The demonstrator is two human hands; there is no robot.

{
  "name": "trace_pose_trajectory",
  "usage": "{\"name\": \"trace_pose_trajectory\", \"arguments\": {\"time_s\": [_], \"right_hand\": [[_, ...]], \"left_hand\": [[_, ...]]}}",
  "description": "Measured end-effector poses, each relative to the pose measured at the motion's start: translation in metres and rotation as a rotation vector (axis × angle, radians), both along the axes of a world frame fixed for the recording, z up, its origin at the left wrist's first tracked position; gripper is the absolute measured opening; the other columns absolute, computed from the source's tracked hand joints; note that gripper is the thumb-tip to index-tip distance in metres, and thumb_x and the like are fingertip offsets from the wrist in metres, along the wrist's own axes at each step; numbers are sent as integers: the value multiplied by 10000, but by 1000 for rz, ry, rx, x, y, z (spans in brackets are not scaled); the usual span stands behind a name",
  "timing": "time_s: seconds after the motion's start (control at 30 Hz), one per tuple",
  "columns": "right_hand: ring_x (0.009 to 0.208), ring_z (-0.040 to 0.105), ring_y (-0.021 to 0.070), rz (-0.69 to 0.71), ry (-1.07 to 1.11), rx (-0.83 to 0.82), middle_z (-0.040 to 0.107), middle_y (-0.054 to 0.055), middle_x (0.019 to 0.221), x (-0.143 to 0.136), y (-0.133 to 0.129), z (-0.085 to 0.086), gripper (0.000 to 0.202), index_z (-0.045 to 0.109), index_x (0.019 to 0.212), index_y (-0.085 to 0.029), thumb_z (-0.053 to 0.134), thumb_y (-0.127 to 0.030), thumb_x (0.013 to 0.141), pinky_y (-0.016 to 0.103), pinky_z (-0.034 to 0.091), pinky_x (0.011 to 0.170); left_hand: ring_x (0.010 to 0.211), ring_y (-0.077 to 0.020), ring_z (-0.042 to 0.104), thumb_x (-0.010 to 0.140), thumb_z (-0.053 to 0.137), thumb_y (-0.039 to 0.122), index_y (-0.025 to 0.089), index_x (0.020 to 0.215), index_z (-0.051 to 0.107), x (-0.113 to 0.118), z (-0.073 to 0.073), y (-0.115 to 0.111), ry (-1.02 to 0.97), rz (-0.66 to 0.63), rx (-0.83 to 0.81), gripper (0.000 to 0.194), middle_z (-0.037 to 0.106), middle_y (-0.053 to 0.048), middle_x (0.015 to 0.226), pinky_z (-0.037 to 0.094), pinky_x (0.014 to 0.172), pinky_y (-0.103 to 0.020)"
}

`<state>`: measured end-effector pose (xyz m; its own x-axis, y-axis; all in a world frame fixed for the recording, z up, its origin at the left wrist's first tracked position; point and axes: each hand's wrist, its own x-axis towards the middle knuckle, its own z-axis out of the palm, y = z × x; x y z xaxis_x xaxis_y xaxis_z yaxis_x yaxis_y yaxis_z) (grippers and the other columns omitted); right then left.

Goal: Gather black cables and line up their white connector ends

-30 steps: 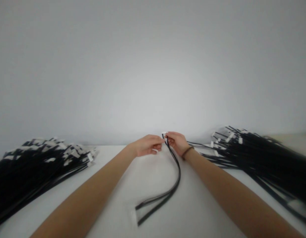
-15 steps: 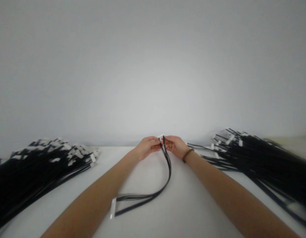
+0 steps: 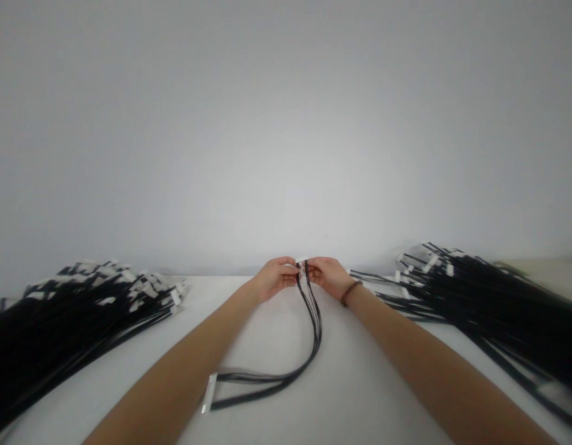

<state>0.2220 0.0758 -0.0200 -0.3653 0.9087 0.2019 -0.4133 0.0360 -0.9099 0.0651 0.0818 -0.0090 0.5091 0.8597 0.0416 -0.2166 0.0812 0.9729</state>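
Observation:
Black wires of one cable (image 3: 316,334) hang in a curve from between my hands down onto the white table. My left hand (image 3: 277,278) pinches the left side of the cable's upper white connector (image 3: 302,260). On the connector's right side, my right hand (image 3: 327,275) has its fingers closed, with a brown bracelet at the wrist. The cable's other white connector (image 3: 209,393) lies beside my left forearm, tilted, with the wires running off to its right.
A big pile of black cables with white connectors (image 3: 76,321) lies at the left. Another such pile (image 3: 494,303) is at the right, some cables reaching toward my right wrist. Behind the table (image 3: 369,395) stands a pale wall.
The upper connector has turned a little and now looks more level, with the wires below it spread wider apart. The lower connector has shifted slightly left and tilts more.

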Motion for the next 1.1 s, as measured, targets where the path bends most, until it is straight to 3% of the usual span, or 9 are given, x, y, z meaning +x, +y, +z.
{"name": "trace_pose_trajectory", "arguments": {"time_s": [0.57, 0.73, 1.1], "right_hand": [[537, 450, 78, 7, 3, -1, 512, -8, 562, -1, 1, -3, 89, 565, 592, -132, 565, -215, 626, 222, 354, 573], [527, 443, 71, -27, -44, 29, 499, -17, 540, -2, 0, -3, 44, 544, 567, -124, 586, -134, 554, 218, 350, 571], [585, 489, 86, -56, -22, 25, 548, -11, 608, -1, -5, 0, 139, 522, 607, -135, 621, -122, 510, 234, 373, 605]], "left_hand": [[590, -110, 556, 596, 572, 60, 131, 675, 516, 0, -1, 0, -31, 7, -26, 120, 579, -31, 655, 421, 599, -232], [629, -109, 557, 609, 573, 74, 106, 692, 561, -1, 1, 0, -50, 19, -64, 90, 594, -48, 687, 425, 649, -228], [692, -122, 551, 704, 537, 212, 114, 808, 592, 2, 4, -6, -170, -103, -143, 153, 606, -61, 775, 419, 659, -244]]}}
